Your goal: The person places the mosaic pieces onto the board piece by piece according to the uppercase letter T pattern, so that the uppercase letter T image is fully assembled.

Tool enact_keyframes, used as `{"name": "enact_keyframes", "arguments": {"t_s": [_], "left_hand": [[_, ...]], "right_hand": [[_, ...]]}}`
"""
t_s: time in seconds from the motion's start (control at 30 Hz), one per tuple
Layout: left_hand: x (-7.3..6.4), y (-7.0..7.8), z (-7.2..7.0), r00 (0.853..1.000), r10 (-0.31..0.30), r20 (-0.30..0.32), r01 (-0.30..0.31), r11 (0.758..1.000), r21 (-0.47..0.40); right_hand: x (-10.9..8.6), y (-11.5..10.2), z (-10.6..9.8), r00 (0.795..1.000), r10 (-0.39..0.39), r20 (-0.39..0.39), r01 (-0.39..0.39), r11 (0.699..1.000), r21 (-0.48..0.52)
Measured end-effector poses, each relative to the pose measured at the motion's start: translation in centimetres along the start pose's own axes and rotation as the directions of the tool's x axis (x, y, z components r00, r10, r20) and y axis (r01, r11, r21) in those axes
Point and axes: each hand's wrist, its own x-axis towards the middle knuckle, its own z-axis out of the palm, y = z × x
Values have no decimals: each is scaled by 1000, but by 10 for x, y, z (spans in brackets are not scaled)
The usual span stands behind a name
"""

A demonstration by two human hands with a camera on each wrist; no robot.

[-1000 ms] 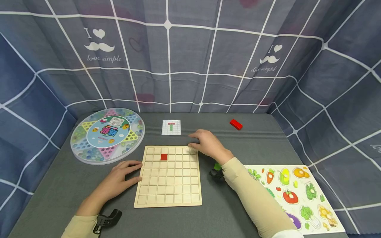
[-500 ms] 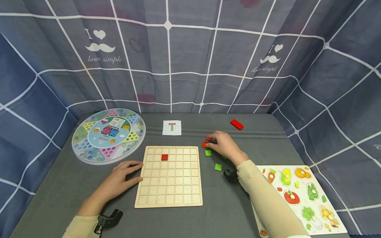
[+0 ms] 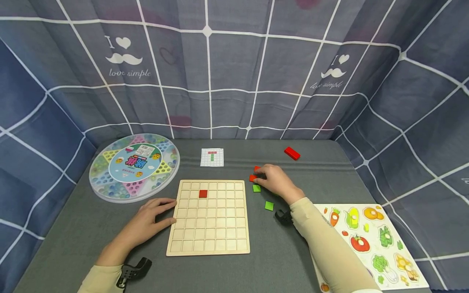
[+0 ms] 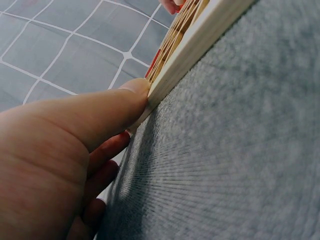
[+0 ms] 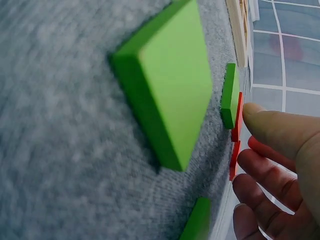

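My left hand (image 3: 148, 219) rests beside the wooden grid board (image 3: 209, 228), its thumb and fingertips against the left edge. In the left wrist view the thumb (image 4: 120, 102) presses on the board's pale side. One red square tile (image 3: 203, 193) sits in a cell of the second row. My right hand (image 3: 276, 181) is right of the board, thumb and fingers apart, fingertips right at two loose red tiles (image 3: 253, 178). Near them lie a green tile (image 3: 256, 188) and another green tile (image 3: 269, 206). The right wrist view shows a large green tile (image 5: 175, 85) close up.
A small card (image 3: 211, 157) printed with a red and green T lies behind the board. A red block (image 3: 292, 153) is at back right. To the left stands a round game box (image 3: 170, 179); a vegetable picture board (image 3: 370, 260) lies partly under the right sleeve.
My right hand has moved right, from the board's far right corner to the loose red tiles, then settled slightly lower over them. The left hand has stayed at the board's edge.
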Motion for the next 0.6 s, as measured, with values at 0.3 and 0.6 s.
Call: {"name": "enact_keyframes", "arguments": {"t_s": [0.3,0.6], "left_hand": [[0,0,0,1000,-4,-2,4,1000,-9],[0,0,0,1000,4,-2,-4,1000,-3]], "right_hand": [[2,-1,5,1000,2,14,-2,1000,2],[3,0,5,1000,-16,20,16,1000,-17]]}}
